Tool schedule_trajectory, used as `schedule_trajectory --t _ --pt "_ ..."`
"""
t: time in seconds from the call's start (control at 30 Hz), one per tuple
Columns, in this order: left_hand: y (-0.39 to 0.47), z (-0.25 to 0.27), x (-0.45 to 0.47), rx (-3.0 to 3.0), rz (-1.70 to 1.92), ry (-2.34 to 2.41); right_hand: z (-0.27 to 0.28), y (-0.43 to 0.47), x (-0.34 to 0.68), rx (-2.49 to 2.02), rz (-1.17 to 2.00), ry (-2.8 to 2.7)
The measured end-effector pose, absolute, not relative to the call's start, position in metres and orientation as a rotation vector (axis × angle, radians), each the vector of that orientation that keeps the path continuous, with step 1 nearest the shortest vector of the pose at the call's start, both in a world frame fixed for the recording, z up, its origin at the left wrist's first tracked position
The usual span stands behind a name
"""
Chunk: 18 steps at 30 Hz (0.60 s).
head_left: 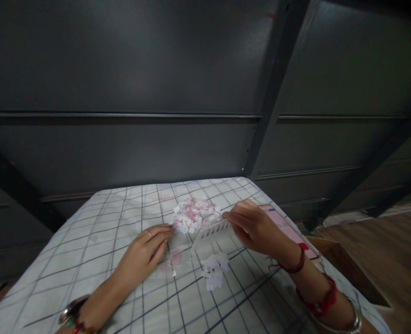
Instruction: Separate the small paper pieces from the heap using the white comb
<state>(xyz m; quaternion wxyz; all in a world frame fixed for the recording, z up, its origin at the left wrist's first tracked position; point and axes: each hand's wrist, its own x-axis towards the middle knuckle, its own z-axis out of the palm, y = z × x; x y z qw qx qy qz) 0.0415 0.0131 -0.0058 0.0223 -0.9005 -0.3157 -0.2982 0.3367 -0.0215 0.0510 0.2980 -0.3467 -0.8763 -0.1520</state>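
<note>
Panelling (135, 148), dark and ribbed, is set behind the worktop (104, 227), which is covered in white cloth crossed by dark lines. Beside its right edge, an open cardboard box (337, 257) is seen. The right hand (252, 227) is narrowed at the right end of a white slotted basket (210, 232); what is pinched there cannot be told. The left hand (146, 250) is laid low, fingers nearly straight, by a pile of paper scraps (189, 215); whether one is held cannot be told. A phone (283, 223) is partly covered by the right forearm. Between the hands, the pile is heaped behind the basket, and a smaller heap (214, 271) is left in front.
</note>
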Motion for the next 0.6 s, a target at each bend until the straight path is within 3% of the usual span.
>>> schedule_trajectory --t 0.2,0.43,0.6 --pt "0.013 -0.007 0.041 -2.791 -0.931 -0.976 0.052 -0.023 0.339 -0.849 -0.436 -2.226" --pt "0.007 -0.003 0.045 -2.932 -0.770 -0.818 0.063 -0.015 0.386 -1.329 -0.616 -2.195" --pt "0.004 -0.002 0.046 -3.006 -0.596 -0.745 0.060 -0.012 0.397 -1.410 -0.751 -2.172"
